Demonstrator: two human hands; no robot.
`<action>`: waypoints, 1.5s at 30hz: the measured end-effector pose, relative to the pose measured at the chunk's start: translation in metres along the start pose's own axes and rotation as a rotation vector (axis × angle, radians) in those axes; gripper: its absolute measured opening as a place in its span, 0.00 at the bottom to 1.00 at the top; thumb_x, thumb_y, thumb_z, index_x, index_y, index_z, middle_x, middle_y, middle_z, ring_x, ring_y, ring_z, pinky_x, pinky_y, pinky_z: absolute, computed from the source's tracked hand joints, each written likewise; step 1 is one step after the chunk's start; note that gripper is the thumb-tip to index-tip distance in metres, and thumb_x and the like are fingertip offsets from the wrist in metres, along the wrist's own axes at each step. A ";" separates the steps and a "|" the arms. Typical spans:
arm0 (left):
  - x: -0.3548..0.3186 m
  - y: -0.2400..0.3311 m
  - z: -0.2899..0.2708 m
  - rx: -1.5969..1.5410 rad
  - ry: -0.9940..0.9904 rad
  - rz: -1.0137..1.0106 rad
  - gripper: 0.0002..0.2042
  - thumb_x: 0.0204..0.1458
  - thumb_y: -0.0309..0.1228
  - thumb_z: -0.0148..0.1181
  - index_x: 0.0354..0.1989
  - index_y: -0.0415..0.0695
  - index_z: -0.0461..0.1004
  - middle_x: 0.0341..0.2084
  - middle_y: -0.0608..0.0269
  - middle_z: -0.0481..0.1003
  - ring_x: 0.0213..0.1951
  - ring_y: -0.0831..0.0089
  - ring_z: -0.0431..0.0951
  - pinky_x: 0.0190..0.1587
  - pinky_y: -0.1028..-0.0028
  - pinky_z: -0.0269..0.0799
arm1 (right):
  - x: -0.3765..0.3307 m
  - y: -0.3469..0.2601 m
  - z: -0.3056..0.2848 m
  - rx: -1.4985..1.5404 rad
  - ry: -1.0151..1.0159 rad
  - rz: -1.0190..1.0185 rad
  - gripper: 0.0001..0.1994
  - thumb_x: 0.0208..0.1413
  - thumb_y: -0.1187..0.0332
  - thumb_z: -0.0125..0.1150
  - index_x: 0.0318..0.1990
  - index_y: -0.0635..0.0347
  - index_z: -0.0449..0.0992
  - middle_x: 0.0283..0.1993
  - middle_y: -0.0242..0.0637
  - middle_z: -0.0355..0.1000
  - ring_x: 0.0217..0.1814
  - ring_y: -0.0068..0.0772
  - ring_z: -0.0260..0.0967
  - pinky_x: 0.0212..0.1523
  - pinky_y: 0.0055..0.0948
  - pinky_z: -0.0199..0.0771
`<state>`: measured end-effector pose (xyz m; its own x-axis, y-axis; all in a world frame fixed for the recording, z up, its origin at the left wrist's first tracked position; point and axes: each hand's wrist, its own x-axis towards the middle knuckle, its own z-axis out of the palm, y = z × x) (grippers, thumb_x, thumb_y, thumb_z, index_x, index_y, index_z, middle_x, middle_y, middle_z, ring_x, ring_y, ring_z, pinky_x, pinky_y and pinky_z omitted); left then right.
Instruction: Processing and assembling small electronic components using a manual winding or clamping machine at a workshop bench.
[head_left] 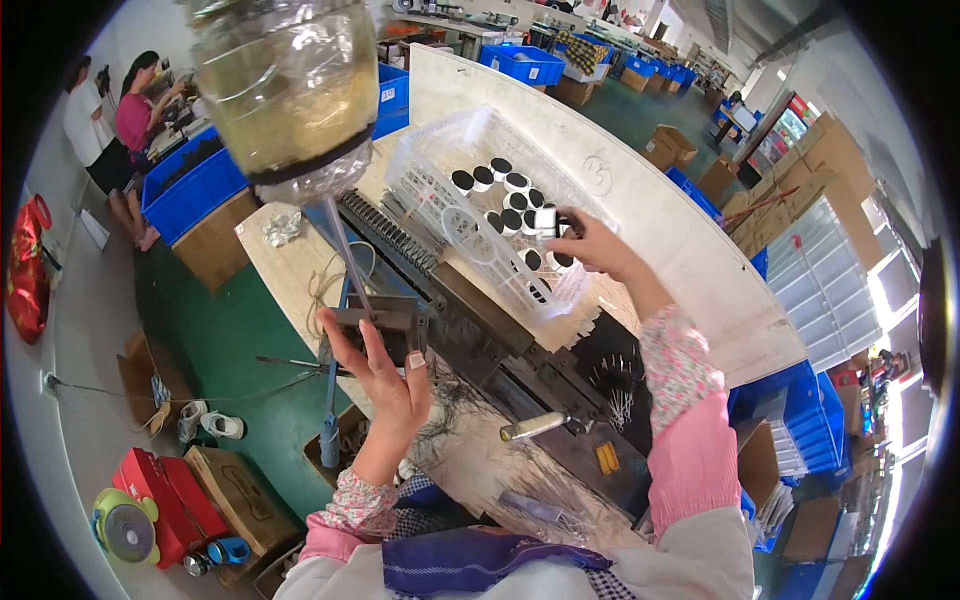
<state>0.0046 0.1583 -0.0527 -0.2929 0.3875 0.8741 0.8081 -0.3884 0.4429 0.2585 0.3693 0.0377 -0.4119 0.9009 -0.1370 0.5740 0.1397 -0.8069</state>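
Note:
My left hand point(392, 385) has its fingers spread and stretched up to a dark metal block point(385, 322) on the bench fixture. A clear tube point(348, 250) runs down to this block from a hanging plastic bottle point(295, 90) of yellowish liquid. A white wrap covers one fingertip of that hand. Over the near right end of a white plastic basket point(470, 235), my right hand point(598, 245) pinches a small white piece with a dark edge point(546, 222). Several short white cylinders with black tops point(515, 201) stand inside the basket.
A long spring point(390, 232) lies along the metal fixture. A pale-handled lever point(533, 427) and a yellow block point(607, 458) are nearer me. Thin metal pins point(620, 405) sit on a black patch. A white board point(600, 170) rises behind the basket. Two people work at the far left.

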 end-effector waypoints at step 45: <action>-0.040 0.072 -0.054 -0.546 -0.114 -0.258 0.21 0.49 0.14 0.59 0.53 0.39 0.74 0.40 0.58 0.70 0.39 0.72 0.72 0.40 0.76 0.70 | -0.191 -0.048 0.207 0.020 0.760 -0.876 0.24 0.41 0.82 0.71 0.49 0.53 0.78 0.51 0.35 0.65 0.29 0.22 0.67 0.28 0.21 0.72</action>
<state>0.0468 0.0703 -0.0447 -0.3631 0.6016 0.7115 0.3308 -0.6306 0.7021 0.1632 0.1049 -0.0167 -0.1273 0.5144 0.8480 0.2886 0.8372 -0.4646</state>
